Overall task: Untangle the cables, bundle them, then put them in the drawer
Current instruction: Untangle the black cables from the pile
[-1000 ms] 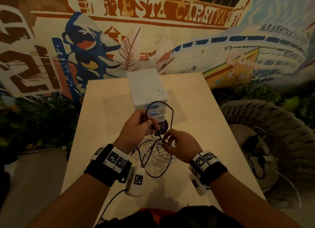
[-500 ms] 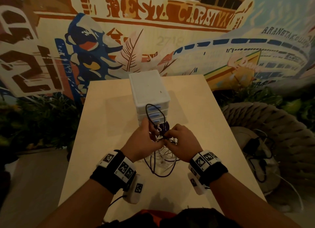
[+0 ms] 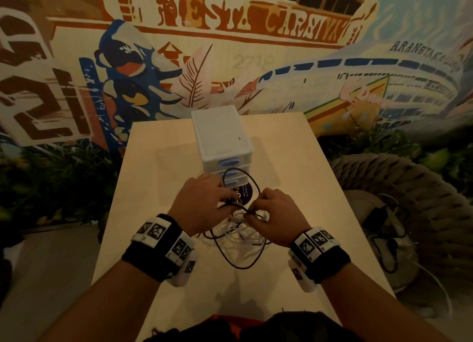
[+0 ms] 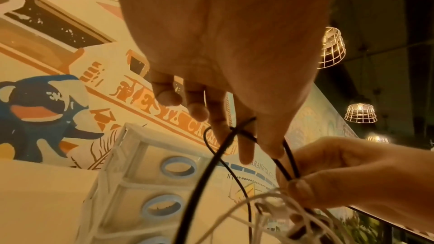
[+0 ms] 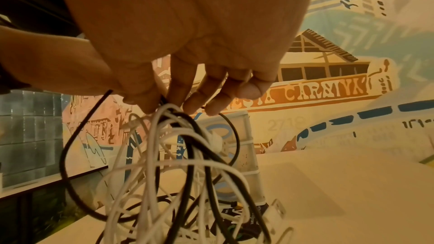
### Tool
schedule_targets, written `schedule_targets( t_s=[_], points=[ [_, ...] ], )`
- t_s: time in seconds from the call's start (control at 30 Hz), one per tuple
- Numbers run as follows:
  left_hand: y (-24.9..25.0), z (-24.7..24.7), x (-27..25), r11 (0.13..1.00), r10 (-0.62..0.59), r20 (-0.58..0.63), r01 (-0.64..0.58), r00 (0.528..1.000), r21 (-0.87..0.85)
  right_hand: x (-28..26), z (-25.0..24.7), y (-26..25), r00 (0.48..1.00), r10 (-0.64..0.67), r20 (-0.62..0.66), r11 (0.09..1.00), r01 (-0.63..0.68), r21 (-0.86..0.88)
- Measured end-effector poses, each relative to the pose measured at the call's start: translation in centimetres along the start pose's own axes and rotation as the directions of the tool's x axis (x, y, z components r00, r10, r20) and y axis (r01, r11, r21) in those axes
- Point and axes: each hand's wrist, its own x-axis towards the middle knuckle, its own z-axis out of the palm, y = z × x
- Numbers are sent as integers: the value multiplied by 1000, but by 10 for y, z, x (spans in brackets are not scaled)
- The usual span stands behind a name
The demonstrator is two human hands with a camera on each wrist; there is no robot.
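A tangle of white cables (image 3: 240,233) and a black cable (image 3: 238,261) lies on the pale table (image 3: 163,188), in front of a small white drawer unit (image 3: 220,137) with blue handles. All its drawers look closed. My left hand (image 3: 230,201) pinches the black cable (image 4: 244,133) between thumb and fingers. Close beside it, my right hand (image 3: 252,211) pinches the same black cable (image 4: 292,178). In the right wrist view, white cables (image 5: 164,164) hang in loops from my right hand (image 5: 164,107). A black loop (image 3: 252,183) rises in front of the drawer fronts.
A round purple label (image 3: 246,194) lies on the table just in front of the drawer unit. A wicker chair (image 3: 409,188) holding a black adapter and cords (image 3: 378,213) stands to the right. The mural wall is behind the table.
Both hands have come closer together and lower, over the tangle. The tall black loop that the left hand held up has shrunk and dropped in front of the drawers.
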Motion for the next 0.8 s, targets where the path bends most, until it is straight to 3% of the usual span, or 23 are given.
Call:
schedule_targets(
  t_s=[0.1,0.23,0.37,0.47,0.57,0.67,0.73,0.8],
  points=[
    [2,-5,0,995,-25,89,34,996,-96,-3,0,0,1000,22,-2,1000,-22,3],
    [13,-9,3,966,-135,192,172,972,-194,-1,2,-7,996,12,-84,999,-9,39],
    [12,-6,6,847,-310,161,349,937,-401,-1,6,-23,971,21,-236,989,15,149],
    [14,-11,9,796,-335,161,370,928,-479,0,7,-31,940,32,-341,981,36,192],
    [16,-12,7,760,-345,164,377,924,-529,6,4,-35,955,-29,-296,995,56,84],
    [13,-7,6,744,-389,131,395,912,-540,12,-1,-30,983,-58,-172,998,62,15],
    [8,-5,4,734,-423,109,410,900,-542,11,-3,-24,988,-43,-147,995,55,80],
    [1,-4,1,712,-429,173,450,886,-539,6,-4,-17,988,-33,-152,983,59,171]
  ],
)
